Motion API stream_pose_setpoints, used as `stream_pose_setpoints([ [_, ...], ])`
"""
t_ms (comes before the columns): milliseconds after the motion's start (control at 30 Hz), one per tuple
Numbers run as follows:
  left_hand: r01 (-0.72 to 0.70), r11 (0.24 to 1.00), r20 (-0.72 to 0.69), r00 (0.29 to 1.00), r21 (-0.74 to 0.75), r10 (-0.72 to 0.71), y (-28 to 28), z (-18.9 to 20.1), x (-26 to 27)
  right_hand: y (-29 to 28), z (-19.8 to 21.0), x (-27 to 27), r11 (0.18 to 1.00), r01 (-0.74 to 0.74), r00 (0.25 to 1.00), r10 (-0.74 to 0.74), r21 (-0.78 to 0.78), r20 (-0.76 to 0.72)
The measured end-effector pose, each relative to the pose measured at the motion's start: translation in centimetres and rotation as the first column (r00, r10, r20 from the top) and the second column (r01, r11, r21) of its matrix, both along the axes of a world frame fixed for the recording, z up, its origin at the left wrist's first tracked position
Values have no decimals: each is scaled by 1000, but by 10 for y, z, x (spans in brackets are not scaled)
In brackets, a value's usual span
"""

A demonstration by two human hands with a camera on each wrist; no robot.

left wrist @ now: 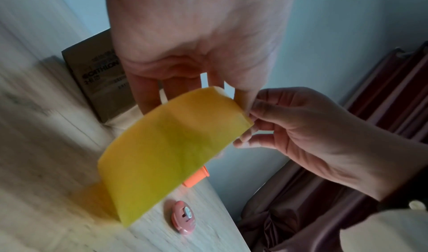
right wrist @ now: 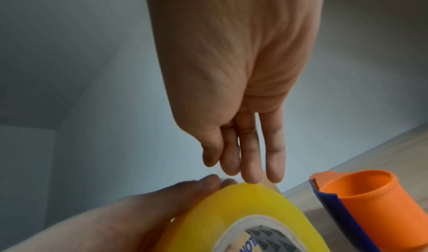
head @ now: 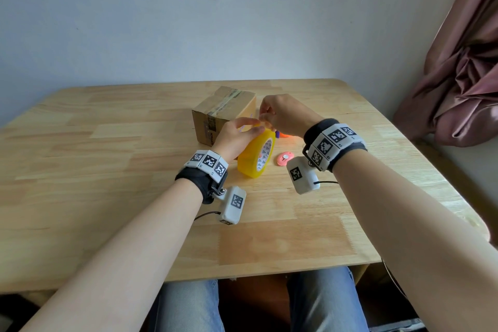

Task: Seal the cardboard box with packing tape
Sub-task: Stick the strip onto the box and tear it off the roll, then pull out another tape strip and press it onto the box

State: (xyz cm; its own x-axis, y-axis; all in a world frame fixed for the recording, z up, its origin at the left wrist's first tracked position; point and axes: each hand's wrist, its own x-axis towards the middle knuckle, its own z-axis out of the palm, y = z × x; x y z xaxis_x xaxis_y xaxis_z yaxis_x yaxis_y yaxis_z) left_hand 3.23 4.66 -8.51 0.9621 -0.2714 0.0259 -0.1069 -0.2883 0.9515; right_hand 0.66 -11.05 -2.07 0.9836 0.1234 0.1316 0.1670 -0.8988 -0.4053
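A yellow roll of packing tape (head: 256, 156) stands on edge on the wooden table (head: 107, 170), just in front of a small closed cardboard box (head: 223, 113) with an old tape strip along its top. My left hand (head: 249, 129) grips the top of the roll (left wrist: 166, 155), fingers curled over its far side. My right hand (head: 265, 118) meets it from the right. Its fingertips (left wrist: 250, 113) pinch the tape's loose end at the roll's upper edge. In the right wrist view the right fingers (right wrist: 251, 164) touch the roll's (right wrist: 231, 219) crest.
An orange and blue tape dispenser (right wrist: 361, 201) lies right behind the roll. A small pink cutter (head: 285, 158) lies on the table to the roll's right. A mauve curtain (head: 458, 75) hangs past the table's right edge, and a wall stands behind the table.
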Motion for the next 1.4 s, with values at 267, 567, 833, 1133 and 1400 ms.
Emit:
stream_pose_setpoints([
  [267, 13, 1000, 48, 999, 7, -13, -5, 2, -2, 3, 7, 3, 998, -1, 998, 5, -60, 68],
  [567, -19, 1000, 5, 1000, 3, 19, -2, 4, -8, -10, -2, 6, 986, 75, 997, -74, 150, -17],
  [833, 13, 999, -30, 999, -31, -14, 0, 4, -11, -9, -5, 5, 969, 124, 991, -112, 214, -69],
  [1133, 14, 999, -52, 999, -30, -15, 2, 1, -12, 3, 1, 4, 989, 101, 993, -106, 107, 47],
  [1400, -4, 1000, 37, 999, 4, 4, 0, -3, -10, 6, 24, -2, 998, 38, 996, -42, 50, 75],
])
